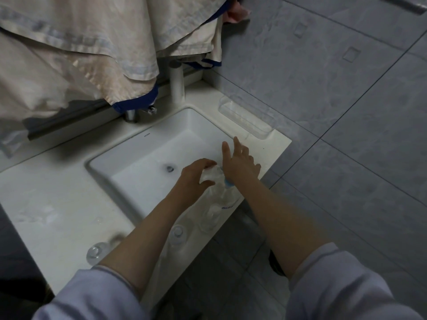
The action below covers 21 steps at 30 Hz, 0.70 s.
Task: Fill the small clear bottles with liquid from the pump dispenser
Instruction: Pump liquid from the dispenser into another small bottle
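Two hands over the near right corner of the sink point(147, 144). Left hand point(196, 179) has its fingers point(205, 162) curled over the top of a clear dispenser point(219, 195), thumb under the head, so clamped on it. The dispenser stands on the counter point(46, 195) at the sink's front edge, tilted a bit; blue print shows low on its side, and something small and blue sits just beside the right wrist. It's blurred, so I can't tell whether that is the pump nozzle.

Right hand point(240, 162) is just beside the dispenser top, fingers spread and straight, holding nothing, reaching toward the sink's right rim. Whether the heel of the hand touches the dispenser, can't tell.

Small clear bottles: I count two for sure. One bottle point(178, 234) stands upright on the front counter strip between the forearms, just beside the dispenser base. A second bottle point(94, 252) stands near the counter's front edge, left of the left forearm, well apart from the first. There may be a third piece of clear plastic at the dispenser's foot; too murky to count. Fill level isn't readable in either.

Also here:
- one tap point(131, 114) behind the sink, half hidden by cloth
- one clear tray point(247, 118) on the wall right of the sink
- one white post point(176, 82) behind the sink
- beige cloth point(80, 47) with blue trim hanging over the back
- grey tile point(346, 112) wall and floor
- both sleeves pale lilac, pushed up the forearms
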### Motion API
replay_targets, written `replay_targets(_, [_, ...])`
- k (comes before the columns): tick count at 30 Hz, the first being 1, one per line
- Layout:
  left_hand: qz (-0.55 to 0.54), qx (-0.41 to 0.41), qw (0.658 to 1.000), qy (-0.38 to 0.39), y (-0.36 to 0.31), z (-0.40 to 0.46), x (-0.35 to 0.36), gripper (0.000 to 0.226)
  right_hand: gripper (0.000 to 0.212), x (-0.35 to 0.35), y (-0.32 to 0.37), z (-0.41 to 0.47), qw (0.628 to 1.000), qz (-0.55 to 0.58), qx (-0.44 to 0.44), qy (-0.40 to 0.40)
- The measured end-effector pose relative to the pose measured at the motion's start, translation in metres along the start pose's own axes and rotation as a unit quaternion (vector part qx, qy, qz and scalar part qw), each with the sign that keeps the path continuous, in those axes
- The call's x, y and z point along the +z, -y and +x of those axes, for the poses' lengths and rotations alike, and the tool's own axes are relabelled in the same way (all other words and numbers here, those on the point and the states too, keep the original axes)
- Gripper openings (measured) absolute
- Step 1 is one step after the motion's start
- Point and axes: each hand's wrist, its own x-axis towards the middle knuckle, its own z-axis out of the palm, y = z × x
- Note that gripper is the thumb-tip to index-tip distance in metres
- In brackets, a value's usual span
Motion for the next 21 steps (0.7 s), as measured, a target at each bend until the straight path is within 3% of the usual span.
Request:
replay_targets(11, [-0.005, -0.012, 1.000, 0.014, 0.0008, 0.0026, 0.0010, 0.055, 0.073, -0.0054, 0.0011, 0.0019, 1.000, 0.002, -0.014, -0.013])
replay_targets(14, [0.012, 0.001, 1.000, 0.002, 0.0045, 0.0013, 0.0017, 0.045, 0.073, 0.0003, 0.0004, -0.0016, 1.000, -0.008, -0.010, -0.006])
replay_targets(21, [0.005, -0.004, 1.000, 0.003, 0.0051, 0.0053, 0.0016, 0.046, 0.074, -0.0071, 0.0023, 0.0043, 0.999, -0.005, -0.032, -0.029])
